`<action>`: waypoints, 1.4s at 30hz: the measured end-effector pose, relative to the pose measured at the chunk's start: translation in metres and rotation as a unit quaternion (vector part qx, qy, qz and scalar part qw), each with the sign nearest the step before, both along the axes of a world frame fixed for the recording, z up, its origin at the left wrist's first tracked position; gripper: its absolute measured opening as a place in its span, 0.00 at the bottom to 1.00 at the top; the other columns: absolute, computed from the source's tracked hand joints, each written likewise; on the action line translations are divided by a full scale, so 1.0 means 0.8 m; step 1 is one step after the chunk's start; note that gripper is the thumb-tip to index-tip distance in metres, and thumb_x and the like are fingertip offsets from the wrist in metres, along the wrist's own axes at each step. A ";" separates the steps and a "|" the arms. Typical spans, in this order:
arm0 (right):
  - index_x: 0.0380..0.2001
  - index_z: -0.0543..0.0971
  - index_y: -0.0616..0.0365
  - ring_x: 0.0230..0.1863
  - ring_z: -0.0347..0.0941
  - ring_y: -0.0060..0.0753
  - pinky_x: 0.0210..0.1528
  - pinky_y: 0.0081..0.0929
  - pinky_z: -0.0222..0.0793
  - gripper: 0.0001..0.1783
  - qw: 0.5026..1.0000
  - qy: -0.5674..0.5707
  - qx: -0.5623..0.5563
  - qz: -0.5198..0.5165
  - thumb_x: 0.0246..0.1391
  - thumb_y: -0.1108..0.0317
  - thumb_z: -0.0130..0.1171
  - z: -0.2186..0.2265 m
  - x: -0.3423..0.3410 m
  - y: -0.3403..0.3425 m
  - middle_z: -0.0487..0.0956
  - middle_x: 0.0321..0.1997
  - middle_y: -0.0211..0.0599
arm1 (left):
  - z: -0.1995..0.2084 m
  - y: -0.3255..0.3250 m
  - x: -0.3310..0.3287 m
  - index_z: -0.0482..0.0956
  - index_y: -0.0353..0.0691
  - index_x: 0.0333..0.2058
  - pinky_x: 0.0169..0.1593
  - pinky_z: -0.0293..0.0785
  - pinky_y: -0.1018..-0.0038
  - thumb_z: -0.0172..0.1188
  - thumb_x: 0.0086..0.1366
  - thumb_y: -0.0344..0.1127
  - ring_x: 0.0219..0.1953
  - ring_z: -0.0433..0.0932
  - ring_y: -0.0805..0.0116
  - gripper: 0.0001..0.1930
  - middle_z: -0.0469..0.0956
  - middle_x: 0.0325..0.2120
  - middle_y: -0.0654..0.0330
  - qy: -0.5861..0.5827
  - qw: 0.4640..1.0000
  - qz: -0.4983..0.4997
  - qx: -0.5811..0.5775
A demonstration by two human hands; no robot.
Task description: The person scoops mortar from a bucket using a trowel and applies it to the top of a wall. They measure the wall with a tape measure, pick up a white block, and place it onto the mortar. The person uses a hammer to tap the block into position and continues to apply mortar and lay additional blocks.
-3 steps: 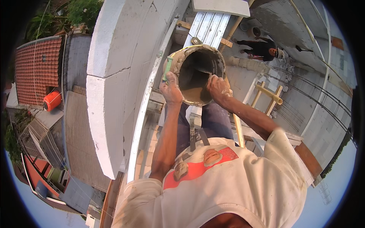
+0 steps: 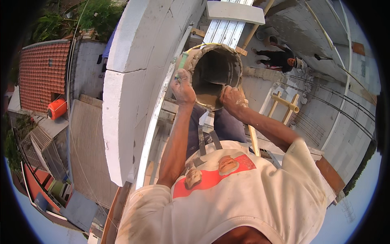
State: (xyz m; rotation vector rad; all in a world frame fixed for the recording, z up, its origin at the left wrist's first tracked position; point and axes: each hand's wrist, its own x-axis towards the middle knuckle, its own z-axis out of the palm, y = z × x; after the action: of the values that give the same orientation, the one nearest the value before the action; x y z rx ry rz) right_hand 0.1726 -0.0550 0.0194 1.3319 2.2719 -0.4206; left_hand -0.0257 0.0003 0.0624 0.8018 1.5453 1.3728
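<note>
A mortar-crusted bucket (image 2: 191, 61) is tipped so that its mouth shows, with wet grey-brown mortar (image 2: 209, 99) low inside. My left hand (image 2: 183, 87) is closed on the bucket's left side, thumb near the rim, its other fingers mostly hidden. A green strip (image 2: 183, 61) runs up the bucket's side just above this hand; whether it is a handle or a strap I cannot tell. At the right rim my right hand (image 2: 233, 99) is a fist, closed on a flat grey blade-like tool (image 2: 216, 82) that reaches into the bucket. Its grip is hidden.
A pale block wall (image 2: 126, 93) rises at my left, with rooftops beyond and below. Ahead, a pale block (image 2: 235, 13) rests across ribbed metal planks (image 2: 223, 32). Bamboo and timber framing (image 2: 286, 101) stands to the right. A person in dark clothes (image 2: 278, 57) is lower down at far right.
The view has shifted slightly, so the wall sits a little further right. Both hands keep their places on the bucket, which appears tilted slightly differently; the right hand is slightly lower.
</note>
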 end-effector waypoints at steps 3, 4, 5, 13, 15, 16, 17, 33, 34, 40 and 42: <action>0.40 0.78 0.69 0.38 0.82 0.50 0.31 0.39 0.81 0.12 0.997 0.064 -0.037 -0.004 0.54 0.72 0.62 0.101 0.023 -0.016 0.79 0.36 0.51 | 0.064 0.002 0.019 0.65 0.46 0.23 0.29 0.47 0.75 0.50 0.78 0.55 0.26 0.53 0.82 0.26 0.56 0.22 0.76 -0.007 0.999 0.017 0.035; 0.39 0.78 0.68 0.38 0.82 0.52 0.34 0.41 0.81 0.12 0.992 0.104 -0.067 -0.013 0.54 0.71 0.62 0.126 0.026 -0.010 0.79 0.36 0.52 | 0.075 0.003 0.015 0.65 0.46 0.23 0.28 0.46 0.75 0.51 0.78 0.55 0.25 0.53 0.83 0.26 0.56 0.22 0.77 -0.013 0.999 0.024 0.044; 0.38 0.78 0.68 0.38 0.81 0.53 0.36 0.42 0.81 0.12 0.985 0.144 -0.098 -0.020 0.54 0.70 0.63 0.143 0.031 -0.005 0.79 0.36 0.53 | 0.084 0.005 0.013 0.64 0.46 0.23 0.28 0.45 0.75 0.51 0.78 0.56 0.25 0.52 0.83 0.26 0.56 0.22 0.77 -0.018 0.998 0.033 0.053; 0.34 0.78 0.62 0.29 0.73 0.38 0.36 0.38 0.70 0.23 0.860 0.403 -0.265 -0.166 0.54 0.51 0.70 0.158 0.085 0.055 0.78 0.27 0.37 | 0.125 0.010 0.007 0.66 0.47 0.24 0.25 0.47 0.76 0.53 0.75 0.60 0.23 0.53 0.84 0.27 0.58 0.21 0.76 -0.062 0.991 0.115 -0.032; 0.30 0.77 0.61 0.26 0.72 0.31 0.32 0.35 0.68 0.23 0.826 0.410 -0.314 -0.225 0.55 0.50 0.70 0.166 0.091 0.069 0.76 0.24 0.32 | 0.132 0.010 0.001 0.72 0.43 0.28 0.26 0.55 0.77 0.53 0.75 0.61 0.25 0.59 0.82 0.26 0.63 0.24 0.73 -0.106 0.981 0.138 -0.083; 0.28 0.77 0.60 0.24 0.71 0.28 0.29 0.33 0.67 0.22 0.819 0.397 -0.335 -0.243 0.56 0.51 0.69 0.172 0.092 0.079 0.75 0.22 0.30 | 0.131 0.010 0.003 0.69 0.46 0.26 0.25 0.53 0.76 0.52 0.75 0.61 0.24 0.58 0.82 0.26 0.61 0.22 0.73 -0.111 0.975 0.172 -0.084; 0.26 0.76 0.60 0.23 0.70 0.24 0.26 0.31 0.66 0.22 0.812 0.384 -0.355 -0.259 0.56 0.51 0.69 0.177 0.094 0.088 0.74 0.21 0.28 | 0.125 0.009 0.007 0.66 0.48 0.23 0.24 0.52 0.76 0.52 0.75 0.62 0.23 0.57 0.82 0.27 0.59 0.21 0.74 -0.117 0.968 0.206 -0.084; 0.41 0.73 0.62 0.26 0.72 0.36 0.27 0.30 0.67 0.10 0.763 0.636 -0.102 -0.058 0.62 0.67 0.56 0.146 -0.055 0.351 0.72 0.27 0.36 | 0.010 -0.159 0.057 0.75 0.33 0.52 0.49 0.73 0.72 0.50 0.79 0.52 0.43 0.73 0.73 0.24 0.76 0.40 0.64 -0.257 0.843 0.467 -0.076; 0.42 0.73 0.62 0.28 0.74 0.42 0.29 0.33 0.69 0.11 0.772 0.636 0.008 -0.010 0.61 0.68 0.57 0.130 -0.076 0.371 0.73 0.29 0.39 | 0.010 -0.173 0.062 0.75 0.32 0.53 0.51 0.73 0.72 0.49 0.79 0.52 0.45 0.74 0.72 0.25 0.76 0.41 0.63 -0.267 0.834 0.478 -0.074; 0.50 0.72 0.60 0.37 0.78 0.52 0.35 0.44 0.75 0.20 0.815 0.524 0.243 0.047 0.56 0.71 0.64 0.075 -0.118 0.402 0.75 0.38 0.45 | 0.022 -0.246 0.102 0.67 0.30 0.62 0.63 0.71 0.68 0.43 0.80 0.54 0.57 0.75 0.65 0.30 0.75 0.56 0.54 -0.283 0.788 0.546 -0.023; 0.51 0.72 0.60 0.36 0.79 0.50 0.35 0.42 0.76 0.20 0.836 0.487 0.242 0.074 0.56 0.71 0.64 0.074 -0.116 0.370 0.75 0.37 0.43 | 0.011 -0.272 0.109 0.59 0.29 0.68 0.66 0.69 0.64 0.37 0.81 0.56 0.61 0.73 0.59 0.34 0.70 0.62 0.50 -0.276 0.780 0.561 -0.025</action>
State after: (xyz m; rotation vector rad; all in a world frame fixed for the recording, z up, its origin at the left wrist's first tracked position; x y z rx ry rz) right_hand 0.0801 0.2412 0.0783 1.2994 3.5001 -0.5841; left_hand 0.0612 -0.2177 0.0715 -0.7239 1.5477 2.0948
